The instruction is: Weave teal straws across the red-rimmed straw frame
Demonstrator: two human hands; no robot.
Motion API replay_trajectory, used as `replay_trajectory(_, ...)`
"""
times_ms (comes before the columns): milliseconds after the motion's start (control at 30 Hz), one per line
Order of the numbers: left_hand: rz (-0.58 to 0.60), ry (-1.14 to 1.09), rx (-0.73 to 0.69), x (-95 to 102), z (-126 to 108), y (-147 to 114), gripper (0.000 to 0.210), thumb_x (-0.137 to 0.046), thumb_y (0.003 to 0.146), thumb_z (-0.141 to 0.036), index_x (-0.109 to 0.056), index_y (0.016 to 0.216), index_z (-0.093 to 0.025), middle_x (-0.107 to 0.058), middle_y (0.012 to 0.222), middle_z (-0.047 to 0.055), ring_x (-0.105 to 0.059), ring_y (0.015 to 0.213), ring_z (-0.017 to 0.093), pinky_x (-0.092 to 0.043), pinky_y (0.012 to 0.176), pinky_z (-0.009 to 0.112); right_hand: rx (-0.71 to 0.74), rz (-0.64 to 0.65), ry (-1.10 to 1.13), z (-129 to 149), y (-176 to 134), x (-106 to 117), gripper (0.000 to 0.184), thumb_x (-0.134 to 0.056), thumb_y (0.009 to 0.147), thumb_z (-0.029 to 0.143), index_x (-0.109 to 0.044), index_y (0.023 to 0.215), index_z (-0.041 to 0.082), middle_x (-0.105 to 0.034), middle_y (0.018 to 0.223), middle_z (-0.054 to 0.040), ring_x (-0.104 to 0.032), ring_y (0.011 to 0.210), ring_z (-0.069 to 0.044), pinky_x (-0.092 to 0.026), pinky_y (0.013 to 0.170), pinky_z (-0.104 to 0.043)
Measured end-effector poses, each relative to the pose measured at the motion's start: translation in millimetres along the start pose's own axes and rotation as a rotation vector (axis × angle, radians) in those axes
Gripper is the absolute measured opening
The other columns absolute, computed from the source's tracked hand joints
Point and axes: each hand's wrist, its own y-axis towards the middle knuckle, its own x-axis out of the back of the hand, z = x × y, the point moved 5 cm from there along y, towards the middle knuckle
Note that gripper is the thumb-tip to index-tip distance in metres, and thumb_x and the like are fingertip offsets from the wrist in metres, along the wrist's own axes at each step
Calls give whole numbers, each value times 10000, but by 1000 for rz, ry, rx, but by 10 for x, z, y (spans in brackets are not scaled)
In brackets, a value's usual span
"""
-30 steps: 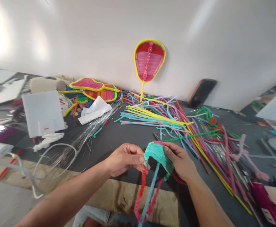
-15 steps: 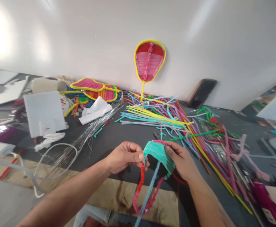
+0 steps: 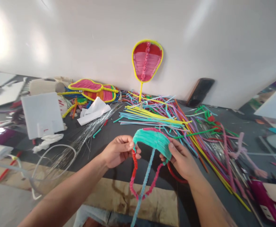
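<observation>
Between my hands hangs a pipe-cleaner frame (image 3: 152, 138) with a broad turquoise band across its top and a pink edge behind it. A red and pink twisted loop drops below the band, and a light-blue stem runs down through its middle toward me. At the band's left end, my left hand (image 3: 120, 150) pinches the frame between thumb and fingers. My right hand (image 3: 181, 157) grips the opposite end, its thumb on the turquoise part and some fingers hidden behind. A red curved piece (image 3: 175, 175) shows under my right hand.
A yellow-edged pink paddle shape (image 3: 147, 60) stands against the white wall. Beyond my hands lie loose pipe cleaners (image 3: 152, 118), with thin wires (image 3: 88, 132) to the left. A phone (image 3: 201, 91) leans at the back right. Purple tools (image 3: 267, 201) sit at both sides.
Both hands have raised the pipe-cleaner frame slightly and turned it. The turquoise band now faces me more broadly, and the loop below looks wider. My left hand has shifted left.
</observation>
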Motion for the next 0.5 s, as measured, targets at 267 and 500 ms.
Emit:
replay_trajectory(267,-158,308,20,157,-177,62,340,-649,769,-455,-631,844,-124,-705,819,105,-665,694,173,-526,659,280,-71,19,130,-66,2,-10,375,-630,794,436,-563,1095,222,-647,685,0,-632,598,-162,-488,539,-270)
replay_trajectory(500,-199,462,41,196,-62,118,408,-683,716,-497,-641,808,-101,-668,683,60,-607,560,110,-497,591,234,-67,136,28,-135,-15,-85,423,-563,845,456,-520,1171,191,-644,641,-2,-613,561,-150,-486,548,-268)
